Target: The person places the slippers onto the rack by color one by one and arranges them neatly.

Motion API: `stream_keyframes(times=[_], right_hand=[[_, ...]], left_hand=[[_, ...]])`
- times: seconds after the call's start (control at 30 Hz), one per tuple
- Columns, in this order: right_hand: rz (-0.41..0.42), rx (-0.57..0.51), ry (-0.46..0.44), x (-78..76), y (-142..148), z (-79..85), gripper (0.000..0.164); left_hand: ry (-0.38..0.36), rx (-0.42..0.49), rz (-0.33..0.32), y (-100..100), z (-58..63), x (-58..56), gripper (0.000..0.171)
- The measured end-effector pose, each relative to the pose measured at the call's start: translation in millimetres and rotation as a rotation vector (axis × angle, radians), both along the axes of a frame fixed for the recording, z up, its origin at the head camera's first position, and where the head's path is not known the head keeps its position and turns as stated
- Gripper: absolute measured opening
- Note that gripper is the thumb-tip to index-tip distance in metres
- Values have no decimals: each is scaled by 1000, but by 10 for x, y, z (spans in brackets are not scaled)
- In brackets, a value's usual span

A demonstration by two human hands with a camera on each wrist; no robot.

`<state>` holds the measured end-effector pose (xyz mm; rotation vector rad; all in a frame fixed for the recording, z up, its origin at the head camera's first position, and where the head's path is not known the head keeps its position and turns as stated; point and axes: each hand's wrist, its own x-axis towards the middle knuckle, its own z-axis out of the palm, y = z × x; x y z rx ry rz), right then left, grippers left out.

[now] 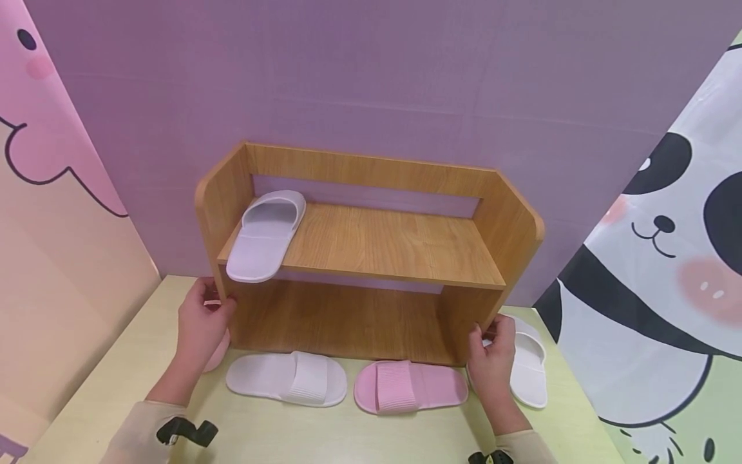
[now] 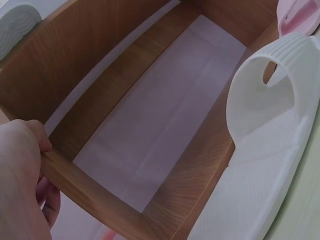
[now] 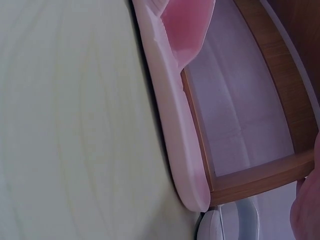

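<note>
A two-tier wooden shoe rack (image 1: 394, 241) stands against the purple backdrop. My left hand (image 1: 201, 325) grips the front edge of its left side panel, thumb on the inner side, seen closer in the left wrist view. On the right, my right hand (image 1: 493, 354) pinches the edge of the other side panel; only part of that hand shows in the right wrist view. One pale slipper (image 1: 261, 248) lies at the left of the upper shelf, its toe end jutting past the front. The lower shelf (image 1: 348, 316) is bare.
Before the rack, a white slipper (image 1: 284, 378) and a pink slipper (image 1: 437, 385) lie sideways on the pale table (image 1: 324, 438). Another white slipper (image 1: 529, 367) lies beyond my right hand. A pink slipper (image 1: 217, 354) is mostly hidden by my left hand.
</note>
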<state>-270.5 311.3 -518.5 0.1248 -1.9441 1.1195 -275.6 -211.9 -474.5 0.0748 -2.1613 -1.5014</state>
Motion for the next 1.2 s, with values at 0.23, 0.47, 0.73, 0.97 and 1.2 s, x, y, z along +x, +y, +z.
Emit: stream_keyframes(times=[0.23,0.47,0.73,0.97,1.2], right_hand=[[12,-17,9,-5,-3,-23,24],[5,-16,-61,9,-24,18,23],[17,6,-84,18,5,41,24],[25,42,-123,55,71,65,26],[59,87,-180,198,176,129,35]], left_hand=[[14,-14,-12,-67,-56,-25,29],[11,-52,-27,-120,-65,-30,31],[37,-52,-59,-159,-117,-79,29],[42,-72,-77,-171,-140,-82,31],[31,-90,-80,-168,-119,-64,31]])
